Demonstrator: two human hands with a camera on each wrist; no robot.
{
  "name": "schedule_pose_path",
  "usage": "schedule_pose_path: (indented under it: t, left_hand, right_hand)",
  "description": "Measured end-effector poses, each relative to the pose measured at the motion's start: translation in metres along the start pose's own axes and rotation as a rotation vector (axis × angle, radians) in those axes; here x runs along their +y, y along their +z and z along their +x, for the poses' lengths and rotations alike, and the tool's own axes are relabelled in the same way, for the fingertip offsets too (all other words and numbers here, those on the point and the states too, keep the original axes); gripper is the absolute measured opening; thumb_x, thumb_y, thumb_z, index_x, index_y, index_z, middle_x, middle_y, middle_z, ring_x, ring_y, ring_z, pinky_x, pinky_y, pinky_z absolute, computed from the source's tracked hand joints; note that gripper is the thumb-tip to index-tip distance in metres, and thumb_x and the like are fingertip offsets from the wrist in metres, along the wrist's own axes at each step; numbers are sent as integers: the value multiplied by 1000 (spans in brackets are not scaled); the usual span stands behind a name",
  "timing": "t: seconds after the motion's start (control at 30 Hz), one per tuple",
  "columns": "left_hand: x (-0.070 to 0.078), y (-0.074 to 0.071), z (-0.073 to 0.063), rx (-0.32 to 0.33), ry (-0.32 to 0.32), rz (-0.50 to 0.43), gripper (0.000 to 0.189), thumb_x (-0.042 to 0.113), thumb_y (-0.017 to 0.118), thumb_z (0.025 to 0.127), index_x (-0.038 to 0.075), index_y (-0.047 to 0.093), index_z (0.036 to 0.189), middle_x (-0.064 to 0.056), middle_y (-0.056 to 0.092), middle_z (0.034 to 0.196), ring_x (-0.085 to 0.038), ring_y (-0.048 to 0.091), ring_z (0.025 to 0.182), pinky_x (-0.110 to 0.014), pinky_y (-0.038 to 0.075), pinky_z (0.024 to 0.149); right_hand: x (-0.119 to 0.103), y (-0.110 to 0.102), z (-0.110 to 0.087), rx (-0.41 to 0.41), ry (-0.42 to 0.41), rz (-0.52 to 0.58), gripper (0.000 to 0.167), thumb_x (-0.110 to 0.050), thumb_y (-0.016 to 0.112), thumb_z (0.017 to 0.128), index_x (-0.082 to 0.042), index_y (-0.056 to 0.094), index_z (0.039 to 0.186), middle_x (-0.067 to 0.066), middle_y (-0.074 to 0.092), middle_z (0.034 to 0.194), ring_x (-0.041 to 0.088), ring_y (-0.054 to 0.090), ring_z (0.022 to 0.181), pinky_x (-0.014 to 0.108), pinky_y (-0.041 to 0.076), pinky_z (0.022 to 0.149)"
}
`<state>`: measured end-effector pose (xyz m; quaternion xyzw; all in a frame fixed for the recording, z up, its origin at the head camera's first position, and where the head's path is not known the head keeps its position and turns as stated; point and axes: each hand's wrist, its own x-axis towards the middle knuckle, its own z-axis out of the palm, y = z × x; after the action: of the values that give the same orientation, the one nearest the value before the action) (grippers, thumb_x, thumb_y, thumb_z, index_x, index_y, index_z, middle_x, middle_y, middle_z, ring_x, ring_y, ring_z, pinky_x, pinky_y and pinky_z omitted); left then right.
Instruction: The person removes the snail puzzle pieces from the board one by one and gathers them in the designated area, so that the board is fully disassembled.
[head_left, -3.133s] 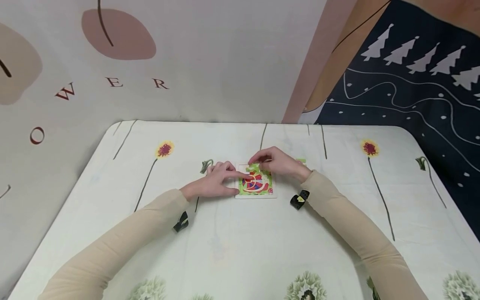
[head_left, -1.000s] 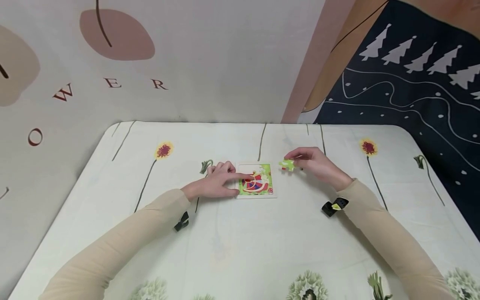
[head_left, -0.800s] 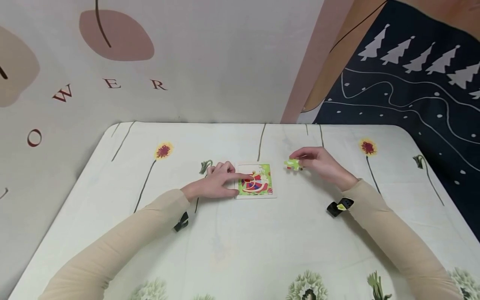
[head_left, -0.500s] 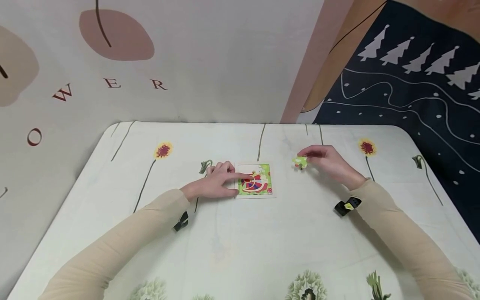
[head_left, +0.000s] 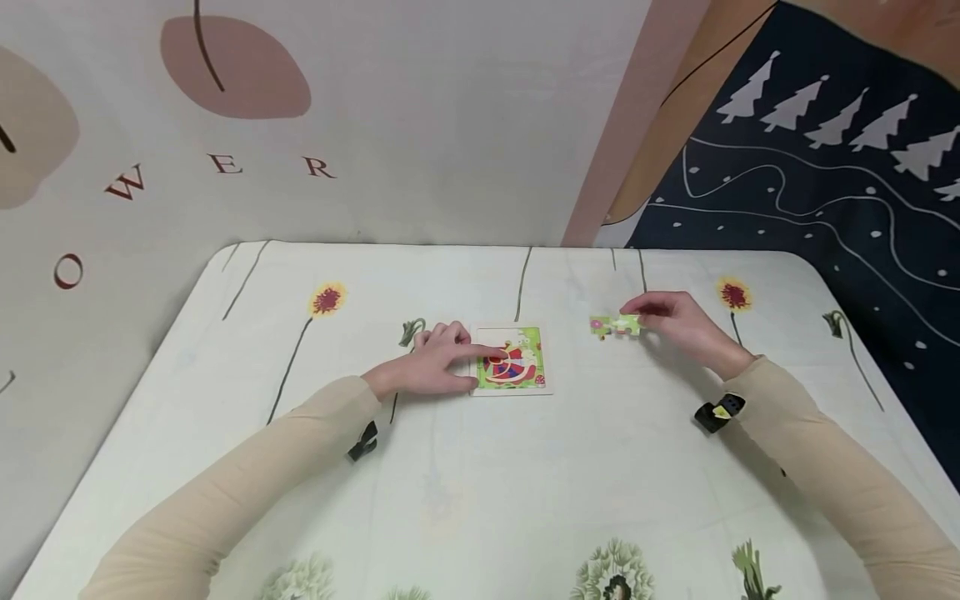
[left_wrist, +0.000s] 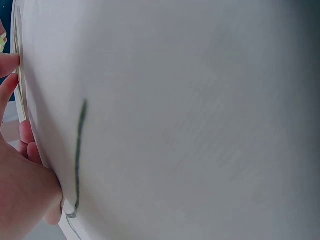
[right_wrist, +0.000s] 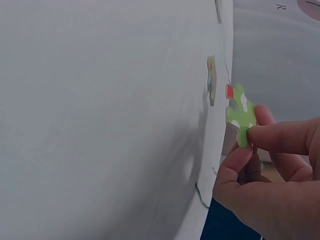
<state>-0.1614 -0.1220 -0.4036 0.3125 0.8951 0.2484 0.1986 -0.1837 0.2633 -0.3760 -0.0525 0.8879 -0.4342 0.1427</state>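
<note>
The left hand [head_left: 433, 363] is lying at nine o'clock from the square jigsaw board [head_left: 491, 337], its straight index finger reaching onto the picture and its thumb tip resting at the board's eight o'clock edge. Well apart from it, the right hand [head_left: 675, 323] is pinching a green-and-white jigsaw piece [right_wrist: 244, 111] between thumb and fingers, holding it above the flower-print tablecloth [head_left: 480, 500]. That piece is hanging between two and three o'clock from the board. A loose jigsaw piece [head_left: 599, 326] is lying on the cloth, just beside it at nine o'clock.
</note>
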Motion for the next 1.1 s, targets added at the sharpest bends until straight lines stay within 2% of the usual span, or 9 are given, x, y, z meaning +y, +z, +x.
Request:
schedule_pose_path:
  t: [0.27,0.4,0.6,1.1]
  left_hand:
    - [0,0,0,2,3,7,58,30,65,87,37,53,143,-3,44,108,-22,33,98,-44,18,88]
    - [0,0,0,1,2,4,58,29,65,87,36,53,143,-4,44,109,-22,33,99,-45,18,89]
    - [0,1,0,2,4,-10,58,29,66,87,35,54,143,-4,44,109,-23,33,100,-47,18,91]
    - [0,0,0,-6,-3,-11,57,30,66,88,35,53,144,-5,45,112,-23,34,102,-49,18,93]
  right_hand:
    - [7,1,5,-14,11,-24,30,-1,50,99,4,64,124,22,61,129,2,52,94,16,42,79]
    - [8,3,7,-16,34,-45,29,-1,49,99,4,64,123,23,61,129,13,52,97,20,42,76]
    - [7,4,11,-19,40,-93,29,-2,50,99,3,65,124,24,61,130,27,52,108,19,42,80]
    - [9,5,18,-23,46,-155,30,-2,50,98,2,66,122,24,62,128,28,51,106,29,42,84]
